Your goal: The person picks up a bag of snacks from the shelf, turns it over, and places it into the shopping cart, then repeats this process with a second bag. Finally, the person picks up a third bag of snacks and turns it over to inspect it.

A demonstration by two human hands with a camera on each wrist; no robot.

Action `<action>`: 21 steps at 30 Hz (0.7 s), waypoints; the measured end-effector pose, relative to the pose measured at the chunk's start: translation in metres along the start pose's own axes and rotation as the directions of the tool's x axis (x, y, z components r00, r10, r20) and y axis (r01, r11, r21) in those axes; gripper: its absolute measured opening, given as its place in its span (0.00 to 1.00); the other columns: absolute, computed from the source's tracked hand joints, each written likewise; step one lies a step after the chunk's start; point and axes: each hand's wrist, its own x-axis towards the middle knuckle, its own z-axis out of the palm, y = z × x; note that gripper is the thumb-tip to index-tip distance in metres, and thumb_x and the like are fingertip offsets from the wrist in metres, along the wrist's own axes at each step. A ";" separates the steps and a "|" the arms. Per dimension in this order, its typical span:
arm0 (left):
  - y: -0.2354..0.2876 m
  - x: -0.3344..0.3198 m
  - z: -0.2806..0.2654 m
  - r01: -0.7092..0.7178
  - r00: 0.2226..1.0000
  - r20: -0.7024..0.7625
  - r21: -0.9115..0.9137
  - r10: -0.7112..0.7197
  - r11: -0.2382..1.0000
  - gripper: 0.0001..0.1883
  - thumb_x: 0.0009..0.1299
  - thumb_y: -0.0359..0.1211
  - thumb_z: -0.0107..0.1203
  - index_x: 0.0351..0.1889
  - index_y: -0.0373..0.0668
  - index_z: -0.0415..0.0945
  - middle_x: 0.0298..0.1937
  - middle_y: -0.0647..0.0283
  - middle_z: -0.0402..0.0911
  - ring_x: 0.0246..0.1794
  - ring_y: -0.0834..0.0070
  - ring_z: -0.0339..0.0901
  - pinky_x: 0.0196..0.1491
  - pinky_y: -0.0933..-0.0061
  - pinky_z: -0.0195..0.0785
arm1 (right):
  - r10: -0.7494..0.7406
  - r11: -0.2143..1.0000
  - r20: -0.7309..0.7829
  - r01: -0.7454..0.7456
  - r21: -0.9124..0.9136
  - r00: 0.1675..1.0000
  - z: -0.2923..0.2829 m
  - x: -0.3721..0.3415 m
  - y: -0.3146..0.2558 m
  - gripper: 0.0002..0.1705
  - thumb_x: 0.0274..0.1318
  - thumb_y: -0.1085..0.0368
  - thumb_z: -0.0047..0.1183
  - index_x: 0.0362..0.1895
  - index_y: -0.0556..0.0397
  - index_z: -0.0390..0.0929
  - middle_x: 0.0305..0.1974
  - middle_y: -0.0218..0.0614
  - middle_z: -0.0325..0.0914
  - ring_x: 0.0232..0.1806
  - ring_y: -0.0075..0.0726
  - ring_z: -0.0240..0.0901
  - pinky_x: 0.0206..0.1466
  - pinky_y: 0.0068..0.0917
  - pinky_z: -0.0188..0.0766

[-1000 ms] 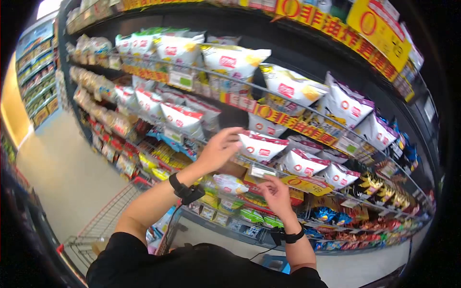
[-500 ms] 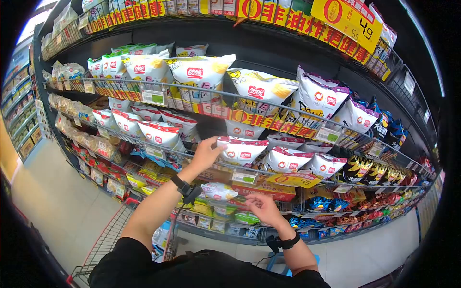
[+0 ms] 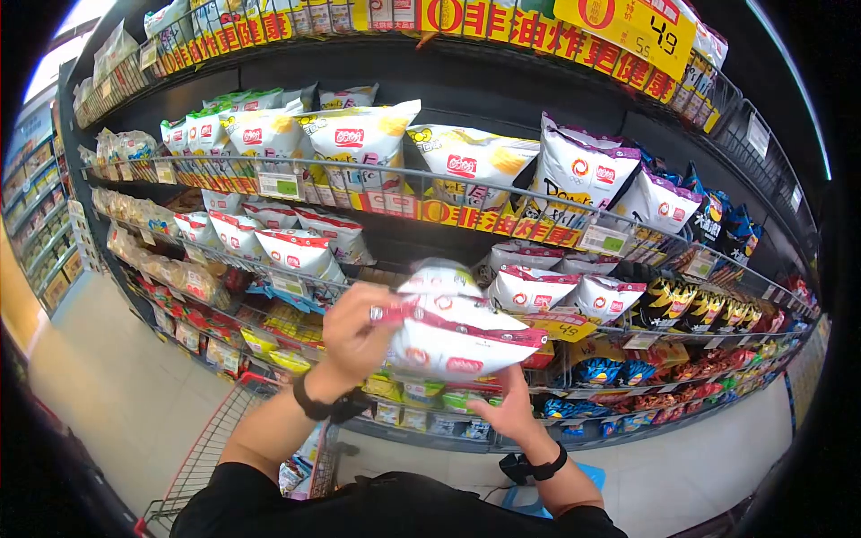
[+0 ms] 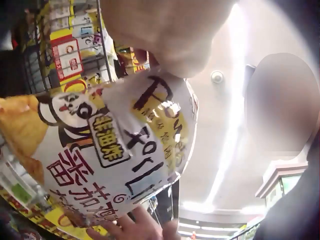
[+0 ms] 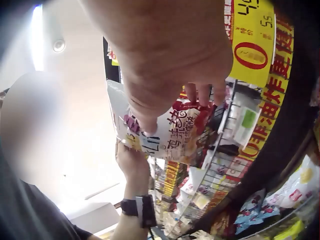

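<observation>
In the head view, my left hand (image 3: 352,336) pinches the left end of a white chip bag (image 3: 448,354) with a dark red top band. A blurred white bag (image 3: 439,300) overlaps its back edge. My right hand (image 3: 509,412) is at the lower right of the chip bag, thumb extended and fingers partly hidden behind it. The left wrist view shows the bag's printed face, with a chip picture at one end. In the right wrist view, that hand overlaps the bag.
Similar chip bags with dark red tops (image 3: 534,291) stand on the wire shelf to the right. Yellow-topped bags (image 3: 471,161) fill the shelf above, behind a wire rail. A shopping cart (image 3: 211,430) stands at lower left, and a blue object (image 3: 538,493) lies below the right forearm.
My left hand has gripped the front bag and pulled it off the shelf toward me. My right hand has moved slightly right, up against the bag's underside.
</observation>
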 end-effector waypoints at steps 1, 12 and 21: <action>0.009 -0.008 0.001 -0.012 1.000 -0.023 -0.030 0.012 0.999 0.06 0.55 0.23 0.64 0.29 0.36 0.79 0.32 0.55 0.80 0.32 0.64 0.77 0.36 0.70 0.70 | 0.037 0.968 0.006 -0.038 0.248 0.999 0.006 -0.004 -0.008 0.60 0.35 0.56 0.75 0.67 0.59 0.48 0.62 0.43 0.62 0.65 0.41 0.60 0.69 0.40 0.54; 0.071 -0.089 0.057 0.547 0.835 0.201 -0.415 -0.513 0.727 0.26 0.67 0.38 0.59 0.58 0.35 0.64 0.56 0.54 0.69 0.56 0.66 0.69 0.57 0.66 0.62 | 0.220 0.641 0.092 -0.215 0.737 0.971 0.008 -0.052 0.081 0.39 0.56 0.56 0.60 0.64 0.60 0.55 0.59 0.43 0.68 0.60 0.38 0.66 0.63 0.37 0.64; 0.094 -0.109 0.102 0.567 0.665 0.635 -0.084 -0.394 0.820 0.39 0.53 0.38 0.71 0.64 0.46 0.68 0.76 0.45 0.42 0.76 0.51 0.41 0.72 0.55 0.42 | 0.331 0.201 0.420 -0.498 0.843 0.845 -0.050 -0.066 0.072 0.45 0.64 0.31 0.27 0.71 0.51 0.51 0.66 0.45 0.62 0.65 0.47 0.63 0.66 0.44 0.63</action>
